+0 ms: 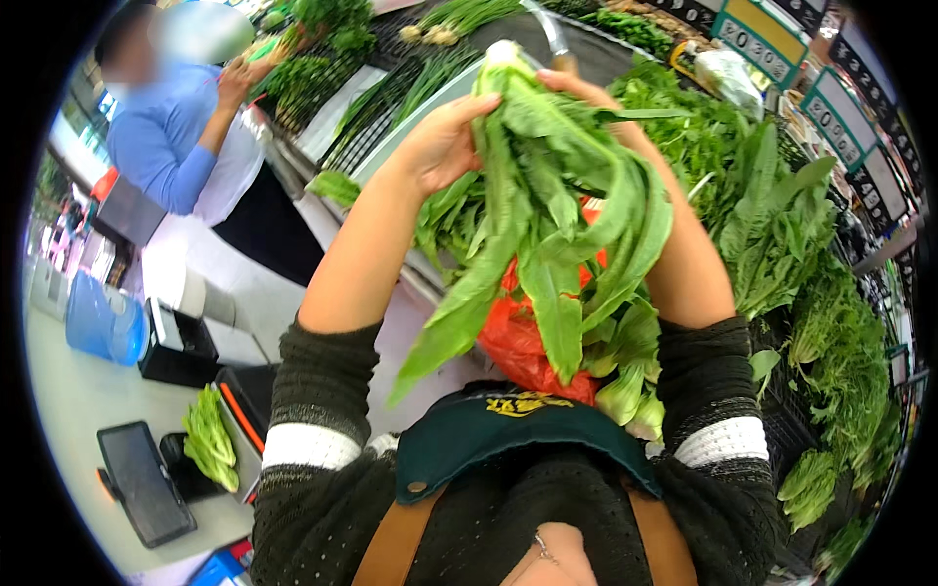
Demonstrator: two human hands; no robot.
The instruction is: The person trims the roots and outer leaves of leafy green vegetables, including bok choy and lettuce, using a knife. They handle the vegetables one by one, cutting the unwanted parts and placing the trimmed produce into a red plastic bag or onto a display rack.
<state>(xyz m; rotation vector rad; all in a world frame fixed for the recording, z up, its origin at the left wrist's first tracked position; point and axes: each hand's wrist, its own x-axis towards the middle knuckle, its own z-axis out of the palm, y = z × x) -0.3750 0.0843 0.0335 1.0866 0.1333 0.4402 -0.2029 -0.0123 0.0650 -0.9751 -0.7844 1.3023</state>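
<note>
I hold up a bunch of long-leaf lettuce (542, 161), its pale cut stem end pointing away from me and its leaves hanging towards my apron. My left hand (448, 143) grips its left side near the stem, thumb on top. On the other side, my right hand (586, 94) has its fingers around the upper leaves, which partly hide it. Just beyond lies a knife (555, 35) with a metal blade and wooden handle. Under the hanging leaves is a red plastic bag (513, 340), partly covered. Bok choy (629, 399) lies at its right, close to my apron (513, 447).
Leafy greens (777, 220) heap along the right, below price signs (755, 47). Scallions (440, 84) lie in a black crate at upper left. A person (176, 139) stands there holding vegetables. On the left counter (80, 395) are a lettuce head (210, 438) and a scale display (145, 483).
</note>
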